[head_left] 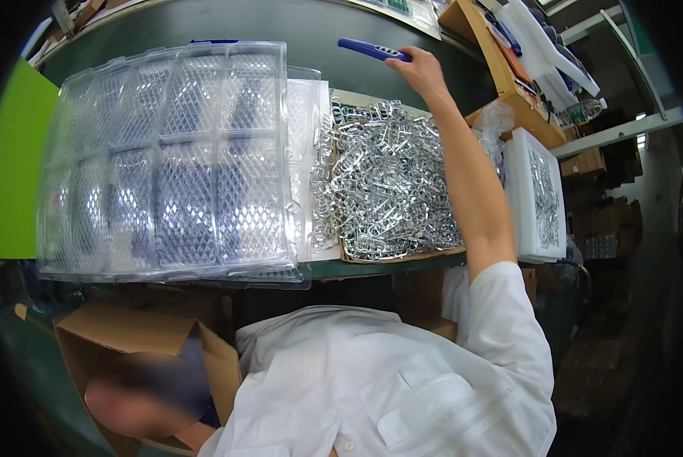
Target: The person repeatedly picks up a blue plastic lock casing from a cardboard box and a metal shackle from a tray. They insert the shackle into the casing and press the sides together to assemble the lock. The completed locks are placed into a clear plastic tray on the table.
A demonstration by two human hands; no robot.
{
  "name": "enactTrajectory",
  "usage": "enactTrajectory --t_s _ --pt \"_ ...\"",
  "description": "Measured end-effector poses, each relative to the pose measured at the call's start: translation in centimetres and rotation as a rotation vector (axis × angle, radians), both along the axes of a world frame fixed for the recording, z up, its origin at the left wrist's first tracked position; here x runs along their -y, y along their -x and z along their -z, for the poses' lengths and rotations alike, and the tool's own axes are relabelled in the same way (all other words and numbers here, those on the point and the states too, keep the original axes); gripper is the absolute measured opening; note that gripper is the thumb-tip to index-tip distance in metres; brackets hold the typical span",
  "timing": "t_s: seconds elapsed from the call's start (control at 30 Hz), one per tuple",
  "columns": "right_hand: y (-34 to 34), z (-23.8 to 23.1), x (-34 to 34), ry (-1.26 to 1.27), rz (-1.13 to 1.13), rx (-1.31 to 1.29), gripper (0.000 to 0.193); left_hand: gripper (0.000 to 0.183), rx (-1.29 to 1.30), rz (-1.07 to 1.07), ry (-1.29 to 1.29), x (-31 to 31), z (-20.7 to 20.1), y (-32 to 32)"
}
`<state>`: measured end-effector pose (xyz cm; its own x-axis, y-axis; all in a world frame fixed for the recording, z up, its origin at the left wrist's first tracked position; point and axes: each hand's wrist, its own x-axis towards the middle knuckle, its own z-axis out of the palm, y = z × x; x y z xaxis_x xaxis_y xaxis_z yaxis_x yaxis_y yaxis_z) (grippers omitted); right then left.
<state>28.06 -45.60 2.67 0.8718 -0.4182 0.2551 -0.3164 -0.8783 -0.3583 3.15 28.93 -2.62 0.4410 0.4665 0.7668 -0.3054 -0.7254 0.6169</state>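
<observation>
My right hand (pixel 419 70), at the far side of the table, is closed on one end of a blue elongated plastic piece (pixel 373 50). The piece has a rounded tip and small pale oval spots, and points left. At the lower left, my left hand (pixel 132 400) is inside an open cardboard box (pixel 128 327). It is badly blurred, so its fingers cannot be made out. Dark blue material (pixel 196 373) shows beside it. Clear plastic trays (pixel 162 139) with diamond-textured compartments lie stacked on the left of the table, blue showing through them.
Under my right forearm, a shallow cardboard box (pixel 402 257) holds a heap of shiny metal clips (pixel 395 183). A white foam box (pixel 520 198) with more metal pieces stands to its right. A wooden shelf (pixel 501 68) borders the far right, and a bright green panel (pixel 10 167) the left.
</observation>
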Motion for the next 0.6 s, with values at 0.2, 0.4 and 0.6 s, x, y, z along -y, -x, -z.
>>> enactTrajectory --t_s 0.2,0.4,0.6 --pt "0.0 -2.1 -5.9 -0.030 -0.310 -0.217 0.042 0.031 -0.444 -0.338 0.219 -7.9 9.2 7.7" --pt "6.1 -2.9 -15.9 0.229 -0.495 -0.541 0.031 0.031 -0.966 -0.486 0.147 -18.7 28.0 18.7" --pt "7.1 4.2 -7.9 0.017 -0.613 -0.368 0.023 0.033 -1.001 -0.713 0.174 -26.9 28.6 26.2"
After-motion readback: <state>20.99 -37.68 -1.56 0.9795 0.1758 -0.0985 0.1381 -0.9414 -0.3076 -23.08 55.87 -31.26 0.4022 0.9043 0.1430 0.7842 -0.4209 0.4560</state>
